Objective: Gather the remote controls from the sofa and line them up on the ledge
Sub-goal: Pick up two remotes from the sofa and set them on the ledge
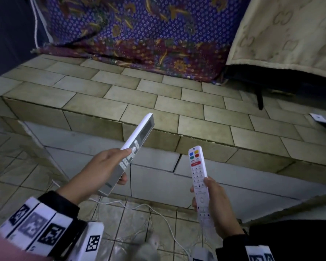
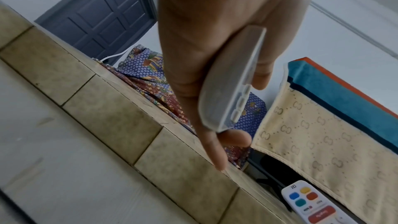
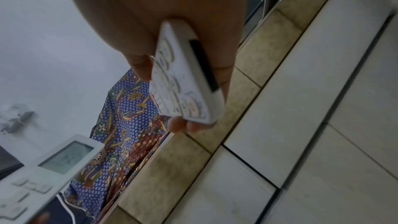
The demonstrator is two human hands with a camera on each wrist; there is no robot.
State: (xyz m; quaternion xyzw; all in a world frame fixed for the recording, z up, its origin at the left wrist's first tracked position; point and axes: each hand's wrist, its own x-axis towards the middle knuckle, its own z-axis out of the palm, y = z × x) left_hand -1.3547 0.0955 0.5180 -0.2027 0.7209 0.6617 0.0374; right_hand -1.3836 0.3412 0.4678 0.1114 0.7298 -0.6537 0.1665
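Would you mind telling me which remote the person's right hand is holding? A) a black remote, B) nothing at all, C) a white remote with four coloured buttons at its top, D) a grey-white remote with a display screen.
C: in the head view the right hand grips the white remote with blue, yellow, green and red buttons, while the left hand holds the grey-white remote with a display screen, both short of the tan tiled ledge.

White TV remote [image 1: 200, 182], blue/yellow/green/red buttons. Grey-white AC remote [image 1: 132, 151]. Ledge [image 1: 120, 95] beige mottled tiles. Batik cloth [image 1: 139, 29] blue-maroon floral. Cream cover [image 1: 290, 34], ring pattern. Dark door [image 2: 96, 18].
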